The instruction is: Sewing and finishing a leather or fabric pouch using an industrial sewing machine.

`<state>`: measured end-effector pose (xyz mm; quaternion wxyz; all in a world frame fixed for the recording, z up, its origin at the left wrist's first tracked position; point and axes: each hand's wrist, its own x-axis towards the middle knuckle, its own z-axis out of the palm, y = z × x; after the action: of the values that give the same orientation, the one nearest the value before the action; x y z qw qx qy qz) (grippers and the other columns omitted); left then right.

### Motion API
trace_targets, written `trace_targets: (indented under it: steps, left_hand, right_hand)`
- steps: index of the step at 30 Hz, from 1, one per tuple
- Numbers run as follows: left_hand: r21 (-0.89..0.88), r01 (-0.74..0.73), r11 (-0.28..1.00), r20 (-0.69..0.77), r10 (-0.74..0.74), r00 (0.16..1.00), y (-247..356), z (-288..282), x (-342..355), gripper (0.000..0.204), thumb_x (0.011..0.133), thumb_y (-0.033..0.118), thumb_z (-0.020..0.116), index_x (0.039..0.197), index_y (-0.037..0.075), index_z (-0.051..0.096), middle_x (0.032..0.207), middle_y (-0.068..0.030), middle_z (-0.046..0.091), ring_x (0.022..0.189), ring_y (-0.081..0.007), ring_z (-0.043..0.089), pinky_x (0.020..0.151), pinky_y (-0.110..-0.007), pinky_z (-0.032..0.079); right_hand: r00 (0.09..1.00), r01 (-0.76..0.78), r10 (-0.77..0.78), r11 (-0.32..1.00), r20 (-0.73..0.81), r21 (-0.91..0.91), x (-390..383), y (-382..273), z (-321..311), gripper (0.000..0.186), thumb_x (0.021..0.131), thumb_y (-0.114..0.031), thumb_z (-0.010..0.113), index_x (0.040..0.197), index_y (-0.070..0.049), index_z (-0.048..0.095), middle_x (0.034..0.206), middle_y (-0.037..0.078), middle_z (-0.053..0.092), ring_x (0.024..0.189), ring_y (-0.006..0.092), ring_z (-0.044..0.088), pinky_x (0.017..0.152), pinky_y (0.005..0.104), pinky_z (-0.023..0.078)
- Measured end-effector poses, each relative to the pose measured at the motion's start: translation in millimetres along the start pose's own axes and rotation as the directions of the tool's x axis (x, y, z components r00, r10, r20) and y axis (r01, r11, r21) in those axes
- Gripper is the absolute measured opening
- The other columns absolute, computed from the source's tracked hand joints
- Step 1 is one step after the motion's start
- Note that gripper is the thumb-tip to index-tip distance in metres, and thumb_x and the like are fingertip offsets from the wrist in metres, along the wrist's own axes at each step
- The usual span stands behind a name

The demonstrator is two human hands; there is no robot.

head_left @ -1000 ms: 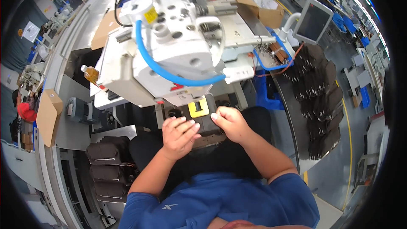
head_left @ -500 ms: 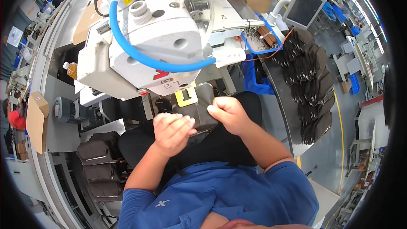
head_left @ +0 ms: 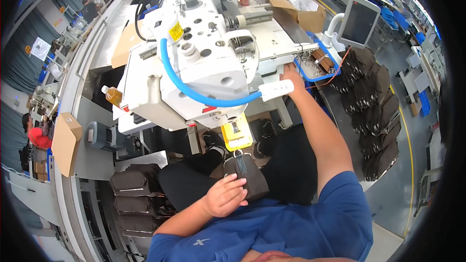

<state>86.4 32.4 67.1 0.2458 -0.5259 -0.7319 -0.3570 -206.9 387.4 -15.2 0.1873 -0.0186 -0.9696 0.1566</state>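
My left hand point(head_left: 226, 197) is closed on a dark brown fabric pouch point(head_left: 256, 181), its fingers lying across the pouch's near side. A metal ring on a short tab stands at the pouch's far end, close to a yellow plate point(head_left: 238, 136) under the sewing machine head point(head_left: 204, 85). Far to the right, my right hand point(head_left: 292, 74) is beside the machine arm, next to a blue-rimmed tray point(head_left: 310, 80) of small metal parts. The machine's white connector partly covers that hand, and its fingers are too unclear to read.
Stacked dark pouches point(head_left: 133, 182) stand at lower left. Rows of dark pieces point(head_left: 371, 116) cover the right-hand bench. A screen point(head_left: 358, 22) rises behind the tray. A blue hose point(head_left: 182, 85) loops before the machine. A bottle point(head_left: 112, 95) and cardboard box point(head_left: 68, 143) are left.
My right hand has let go of the pouch and reached far right, beside the tray. The pouch has come out from under the machine head toward me, in my left hand. The view has shifted.
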Motion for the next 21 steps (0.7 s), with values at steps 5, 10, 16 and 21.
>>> trace_targets:
  steps: [5, 10, 16, 21]
  left_hand:
    - [-0.006, 0.022, 1.0, 0.019, -0.022, 1.0, 0.4, -3.4, -5.5, 0.029, 0.086, 0.019, 0.077, 0.101, -0.005, 0.07, 0.098, -0.0136, 0.065, 0.104, -0.0346, 0.07, 0.098, -0.051, 0.055]
    - [-0.014, 0.032, 0.999, 0.046, -0.031, 0.998, -0.1, -1.9, -5.4, 0.028, 0.089, 0.021, 0.076, 0.1, -0.004, 0.071, 0.097, -0.0118, 0.065, 0.102, -0.0331, 0.071, 0.097, -0.05, 0.055]
    - [-0.012, 0.03, 0.999, 0.042, -0.029, 0.999, -3.0, 0.3, -2.8, 0.027, 0.088, 0.021, 0.077, 0.099, -0.003, 0.071, 0.096, -0.0109, 0.065, 0.102, -0.0319, 0.071, 0.096, -0.049, 0.055]
    - [-0.007, 0.045, 0.999, 0.044, -0.045, 0.998, 0.5, -2.2, -5.6, 0.026, 0.088, 0.02, 0.076, 0.099, -0.003, 0.071, 0.096, -0.0107, 0.065, 0.102, -0.0315, 0.071, 0.096, -0.049, 0.055]
  right_hand:
    - [0.973, -0.169, 0.186, 0.977, 0.137, -0.129, 12.6, -20.6, -12.0, 0.034, 0.095, -0.017, 0.055, 0.124, 0.0, 0.06, 0.128, 0.02, 0.058, 0.111, 0.0387, 0.065, 0.091, 0.0507, 0.054]
    - [0.998, -0.07, 0.066, 0.947, -0.023, -0.314, 1.8, -18.2, -16.7, 0.021, 0.092, -0.012, 0.056, 0.103, -0.004, 0.072, 0.114, 0.017, 0.065, 0.1, 0.0355, 0.069, 0.082, 0.0461, 0.057]
    - [0.992, -0.039, 0.067, 0.968, 0.104, -0.247, 6.8, -12.8, -16.5, 0.018, 0.088, -0.01, 0.062, 0.102, -0.002, 0.069, 0.103, 0.02, 0.07, 0.099, 0.0361, 0.069, 0.08, 0.0469, 0.056]
    - [0.99, -0.038, 0.042, 0.999, 0.136, -0.036, -36.1, -20.2, -46.6, 0.018, 0.087, -0.005, 0.062, 0.104, 0.001, 0.064, 0.098, 0.024, 0.069, 0.099, 0.0381, 0.069, 0.083, 0.048, 0.055]
